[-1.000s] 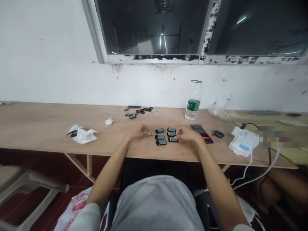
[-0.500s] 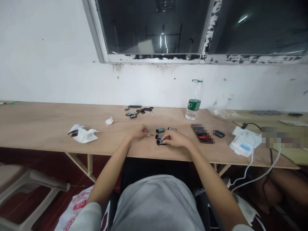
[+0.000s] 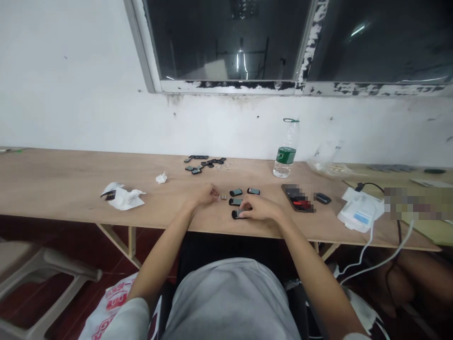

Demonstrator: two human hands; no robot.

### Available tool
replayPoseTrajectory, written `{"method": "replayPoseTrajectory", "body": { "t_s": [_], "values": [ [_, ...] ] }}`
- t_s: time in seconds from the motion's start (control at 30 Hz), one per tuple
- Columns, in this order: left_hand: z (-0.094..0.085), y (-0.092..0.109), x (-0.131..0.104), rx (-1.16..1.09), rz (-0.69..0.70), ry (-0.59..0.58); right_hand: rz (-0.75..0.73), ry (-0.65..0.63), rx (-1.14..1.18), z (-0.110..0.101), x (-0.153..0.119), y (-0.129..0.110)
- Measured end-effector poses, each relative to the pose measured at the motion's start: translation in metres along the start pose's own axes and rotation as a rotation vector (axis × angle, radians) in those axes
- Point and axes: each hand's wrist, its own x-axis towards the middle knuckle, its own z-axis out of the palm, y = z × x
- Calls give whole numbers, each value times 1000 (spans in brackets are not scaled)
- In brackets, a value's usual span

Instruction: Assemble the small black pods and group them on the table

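My right hand point(image 3: 260, 207) is closed, thumb and fingers on the near end of a row of small flat pieces. They grip a black piece with a grey-green face point(image 3: 238, 214); its right end is hidden by the fingers. Similar pieces lie just beyond: one point(image 3: 235, 201) partly under the hand, another point(image 3: 235, 192) farther back, and a third point(image 3: 253, 191) behind the hand. To the left, my left hand point(image 3: 208, 193) rests on the table with fingers curled and tips together. Beside those tips sit a few tiny beige blocks point(image 3: 222, 197); what the fingers pinch is too small to make out.
More black pieces point(image 3: 203, 165) and small white bits lie scattered at the back. A water bottle point(image 3: 285, 158), a phone point(image 3: 297, 197), a small black object point(image 3: 322, 198) and a white device with cables point(image 3: 359, 212) stand right. Crumpled tissues point(image 3: 129, 198) lie left.
The piece under my right hand has shifted slightly toward the table's front edge, leaving a wider gap to its neighbour. My left hand stays in about the same place.
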Motion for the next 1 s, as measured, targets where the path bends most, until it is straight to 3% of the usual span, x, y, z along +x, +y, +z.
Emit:
{"method": "replayPoseTrajectory", "body": {
  "t_s": [0.33, 0.47, 0.67, 0.83, 1.0],
  "values": [
    [4, -1, 0, 172, 99, 6, -90, 5, 147, -6, -3, -5],
    [-3, 11, -6, 47, 204, 65, -94, 164, 232, -11, -6, -8],
    [-11, 47, -25, -217, 466, 172, -56, 468, 372, -16, -2, -10],
    [-10, 65, -33, -214, 518, 230, -13, 531, 455, -17, 2, -8],
    [-9, 68, -31, -189, 579, 295, -48, 550, 522, -16, 3, -6]
  ]
}}
